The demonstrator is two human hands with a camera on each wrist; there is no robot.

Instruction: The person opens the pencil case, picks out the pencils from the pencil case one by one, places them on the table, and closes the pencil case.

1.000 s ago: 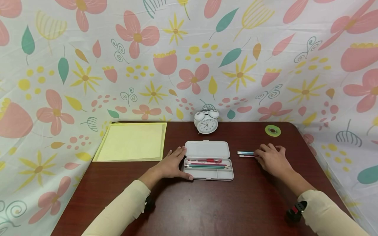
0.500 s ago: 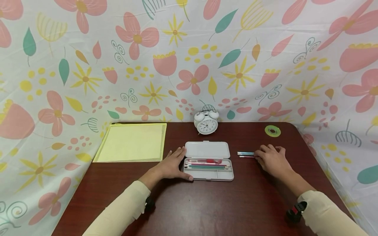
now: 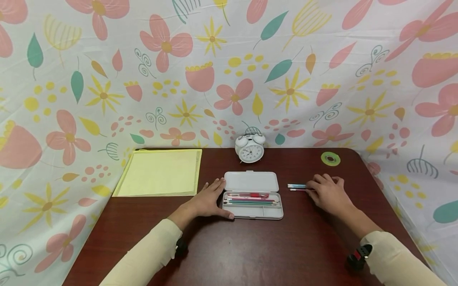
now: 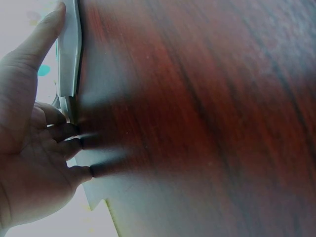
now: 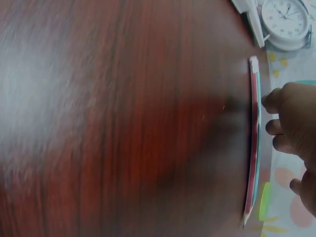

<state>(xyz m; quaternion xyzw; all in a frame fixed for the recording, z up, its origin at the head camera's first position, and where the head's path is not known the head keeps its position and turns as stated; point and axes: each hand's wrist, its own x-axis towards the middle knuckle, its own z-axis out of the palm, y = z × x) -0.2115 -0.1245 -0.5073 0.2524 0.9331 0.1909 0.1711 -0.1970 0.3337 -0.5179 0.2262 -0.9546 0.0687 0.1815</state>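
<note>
Since the loose pencils [image 3: 297,186] lie flat and side by side on the worktop [image 3: 250,250], to the right of the case, they offer little height to grip. They look light and stiff, with smooth painted barrels that could slide or roll apart under an uneven pinch; the sharpened tip in the right wrist view is probably the fragile part. Mid-barrel seems the best hold, with the bundle squeezed between thumb and fingertips. The right hand [image 3: 328,193] is over them, its fingers loosely bent and spaced apart; whether any fingertip touches a barrel I cannot tell.

The pencil case [image 3: 243,209] appears to be hard plastic, rigid but light enough to skid, so its outer edge is a sensible place to steady it. There the left hand [image 3: 205,198] sits at the left end, fingers spread, thumb along the front edge. A red pen [image 3: 254,195] and more pencils fill its back compartment. Beyond its raised lid stands a white alarm clock [image 3: 251,150].
</note>
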